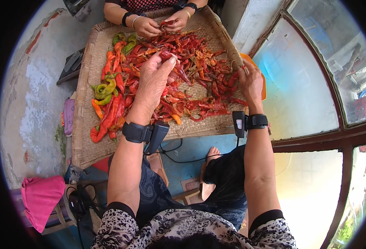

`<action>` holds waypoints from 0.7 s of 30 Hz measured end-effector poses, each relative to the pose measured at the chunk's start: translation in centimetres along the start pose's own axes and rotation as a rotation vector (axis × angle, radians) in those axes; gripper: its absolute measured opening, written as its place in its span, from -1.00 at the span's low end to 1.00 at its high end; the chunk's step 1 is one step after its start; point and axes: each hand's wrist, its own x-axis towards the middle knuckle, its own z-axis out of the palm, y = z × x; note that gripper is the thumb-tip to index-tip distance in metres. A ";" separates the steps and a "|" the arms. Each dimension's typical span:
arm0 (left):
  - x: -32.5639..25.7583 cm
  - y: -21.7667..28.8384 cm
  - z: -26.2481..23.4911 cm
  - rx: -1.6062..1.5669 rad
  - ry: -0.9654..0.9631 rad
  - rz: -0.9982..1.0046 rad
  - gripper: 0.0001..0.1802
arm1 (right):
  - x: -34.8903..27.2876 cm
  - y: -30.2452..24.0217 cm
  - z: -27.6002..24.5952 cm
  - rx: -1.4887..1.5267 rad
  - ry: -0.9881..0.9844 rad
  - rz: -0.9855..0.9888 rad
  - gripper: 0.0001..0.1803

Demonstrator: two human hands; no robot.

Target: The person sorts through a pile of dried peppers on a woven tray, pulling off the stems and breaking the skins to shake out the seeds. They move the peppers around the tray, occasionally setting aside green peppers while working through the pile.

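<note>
My left hand (150,81) is over the middle of a woven tray (92,54), its thumb and fingers closed on a red chili pepper (183,74). At the tray's right rim, beside an orange-yellow container (262,88), my right hand (252,83) has its fingers pressed together; whatever they hold is too small to name. Wrinkled dried red chilies (208,68) cover the tray's middle and right. Fresher, plumper red chilies (109,118) lie along its left side, with several green peppers (105,89) among them.
Across the tray, another person's hands (147,27) hold a red chili (166,25). A framed window (303,83) stands close on my right, a worn wall (37,91) on the left. A pink cloth (44,198) lies at lower left. Black cables (183,161) hang below the tray.
</note>
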 end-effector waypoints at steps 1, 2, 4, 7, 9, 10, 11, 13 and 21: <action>0.0 0.0 -0.1 0.004 0.005 0.000 -0.74 | -0.9 -1.4 -0.1 -0.232 -0.076 -0.126 -0.59; 0.0 -0.1 0.0 0.008 0.001 0.004 -0.74 | -1.6 -2.1 -0.1 -0.468 -0.148 -0.250 -0.62; -0.1 -0.2 0.0 0.014 -0.002 0.008 -0.73 | -2.0 -2.3 0.7 -0.486 -0.123 -0.236 -0.66; -0.1 0.0 0.1 0.015 -0.008 0.011 -0.73 | -1.1 -1.2 1.6 -0.563 -0.015 -0.255 -0.72; -0.4 0.2 -0.2 0.048 0.002 0.003 -0.73 | -0.3 -0.8 1.4 -0.344 -0.004 -0.263 -0.72; -0.4 0.2 -0.4 0.049 0.005 0.002 -0.73 | -0.1 -0.5 1.0 -0.342 -0.007 -0.264 -0.72; -0.4 0.1 -0.6 0.060 0.006 0.011 -0.73 | 0.0 -1.4 0.0 0.090 -0.098 -0.060 -0.71; -0.3 0.1 -1.0 0.071 0.015 0.017 -0.73 | 0.2 -1.3 -0.5 0.618 -0.089 0.145 -0.63; -0.2 0.2 -0.3 0.058 -0.016 0.046 -0.73 | 0.4 0.1 -2.5 0.166 0.134 0.057 -0.60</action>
